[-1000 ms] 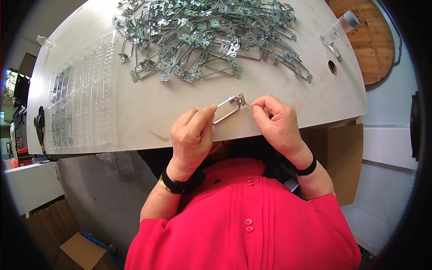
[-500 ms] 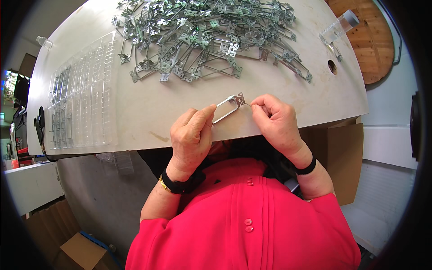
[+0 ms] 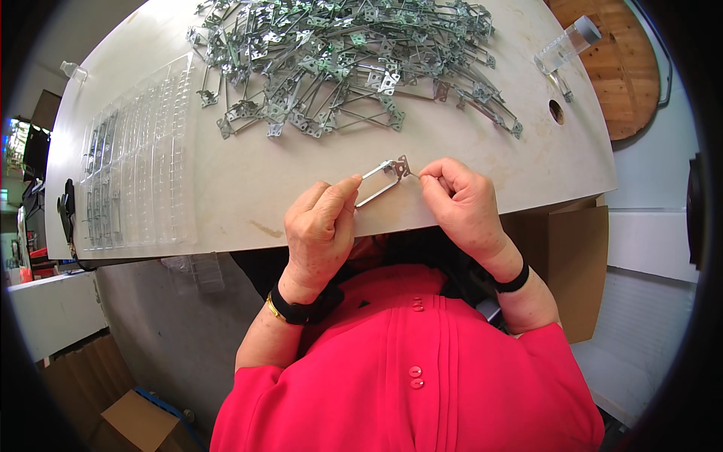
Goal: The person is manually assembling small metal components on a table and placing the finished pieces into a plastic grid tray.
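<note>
Between the fingers and thumb of my left hand [image 3: 320,226] is one end of a metal bracket [image 3: 379,181], a slim two-armed piece with a holed plate at its far right end. My right hand [image 3: 461,202] is closed in a pinch on a thin metal pin [image 3: 413,175], whose tip reaches the bracket's plate. Whether the pin sits in a hole there is too small to tell. Both hands are above the table's near edge. Beyond them lies a large heap of similar metal brackets [image 3: 331,68].
A clear plastic tray [image 3: 154,151] with compartments lies at the left, metal parts in its left columns. At the back right a clear bottle [image 3: 561,49] rests near a round hole [image 3: 556,112] in the table [image 3: 248,188]. A cardboard box [image 3: 576,264] stands below the right edge.
</note>
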Demonstrator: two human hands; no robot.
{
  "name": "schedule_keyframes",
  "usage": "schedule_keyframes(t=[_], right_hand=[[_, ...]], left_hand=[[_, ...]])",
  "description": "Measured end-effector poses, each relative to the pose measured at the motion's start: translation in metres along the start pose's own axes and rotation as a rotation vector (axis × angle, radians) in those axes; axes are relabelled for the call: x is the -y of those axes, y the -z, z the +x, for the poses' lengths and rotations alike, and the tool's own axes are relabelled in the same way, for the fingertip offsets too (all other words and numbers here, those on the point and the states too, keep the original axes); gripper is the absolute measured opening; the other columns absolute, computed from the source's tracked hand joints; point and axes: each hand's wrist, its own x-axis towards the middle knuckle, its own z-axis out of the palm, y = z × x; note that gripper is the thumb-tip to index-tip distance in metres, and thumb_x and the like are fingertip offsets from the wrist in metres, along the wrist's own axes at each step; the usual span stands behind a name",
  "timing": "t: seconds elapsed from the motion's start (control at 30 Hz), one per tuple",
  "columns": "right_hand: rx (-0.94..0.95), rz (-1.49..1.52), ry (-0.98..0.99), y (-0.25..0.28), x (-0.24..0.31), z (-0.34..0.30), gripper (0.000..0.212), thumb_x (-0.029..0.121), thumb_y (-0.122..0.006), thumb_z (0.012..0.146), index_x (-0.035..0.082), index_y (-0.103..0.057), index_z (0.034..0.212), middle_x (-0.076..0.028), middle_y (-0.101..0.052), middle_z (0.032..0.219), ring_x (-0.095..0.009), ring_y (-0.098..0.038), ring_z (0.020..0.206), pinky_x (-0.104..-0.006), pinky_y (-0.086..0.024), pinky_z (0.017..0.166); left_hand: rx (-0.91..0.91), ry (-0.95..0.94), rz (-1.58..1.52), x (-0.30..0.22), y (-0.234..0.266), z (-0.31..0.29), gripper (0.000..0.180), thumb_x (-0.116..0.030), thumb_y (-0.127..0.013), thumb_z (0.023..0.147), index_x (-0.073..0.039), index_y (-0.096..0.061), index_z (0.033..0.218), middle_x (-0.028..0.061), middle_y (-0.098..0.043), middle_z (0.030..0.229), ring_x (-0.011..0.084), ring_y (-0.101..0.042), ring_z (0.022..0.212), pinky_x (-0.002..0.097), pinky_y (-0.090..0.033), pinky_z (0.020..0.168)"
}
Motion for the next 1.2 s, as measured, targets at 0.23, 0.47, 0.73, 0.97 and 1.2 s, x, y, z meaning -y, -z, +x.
schedule_keyframes(t=[0.23,0.47,0.73,0.97,1.2], right_hand=[[0.003,0.015,-0.011,0.001,0.003,0.0,0.006,0.005,-0.068,0.098,0.0,-0.072,0.096,-0.003,-0.057,0.062,-0.006,-0.052,0.058,-0.0292,-0.044,0.055],[0.016,0.038,-0.02,0.0,0.001,-0.001,0.007,0.005,-0.068,0.098,0.0,-0.071,0.095,-0.002,-0.057,0.062,-0.006,-0.052,0.058,-0.0289,-0.044,0.055],[0.019,0.052,-0.036,0.003,0.001,0.001,0.007,0.005,-0.067,0.099,0.0,-0.071,0.095,-0.001,-0.058,0.063,-0.005,-0.052,0.059,-0.0287,-0.043,0.055],[0.041,0.088,-0.037,0.005,0.001,-0.001,0.007,0.004,-0.067,0.099,0.0,-0.07,0.094,0.002,-0.056,0.064,-0.004,-0.05,0.06,-0.028,-0.041,0.054],[-0.021,0.061,-0.01,0.022,-0.011,-0.002,0.007,0.006,-0.069,0.102,0.001,-0.073,0.098,0.007,-0.054,0.066,0.0,-0.046,0.062,-0.0246,-0.036,0.054]], left_hand=[[-0.007,-0.001,0.003,0.0,-0.001,0.0,0.024,0.007,-0.077,0.09,-0.004,-0.078,0.111,0.009,-0.057,0.072,0.0254,-0.057,0.062,0.0383,-0.046,0.057],[-0.006,0.003,0.01,0.0,-0.001,-0.001,0.024,0.007,-0.077,0.089,-0.004,-0.078,0.111,0.009,-0.056,0.071,0.0255,-0.056,0.062,0.0388,-0.045,0.057],[-0.006,0.003,0.008,0.0,-0.001,0.0,0.023,0.006,-0.077,0.09,-0.004,-0.078,0.111,0.009,-0.057,0.072,0.0259,-0.057,0.062,0.0389,-0.046,0.058],[0.011,-0.002,0.007,0.002,0.001,0.001,0.02,0.005,-0.076,0.096,-0.001,-0.079,0.114,0.0085,-0.065,0.079,0.0193,-0.059,0.065,0.0317,-0.047,0.061],[0.01,0.014,0.012,-0.002,0.006,-0.002,0.021,0.006,-0.076,0.093,-0.002,-0.077,0.113,0.0103,-0.065,0.08,0.0249,-0.062,0.068,0.0364,-0.049,0.062]])
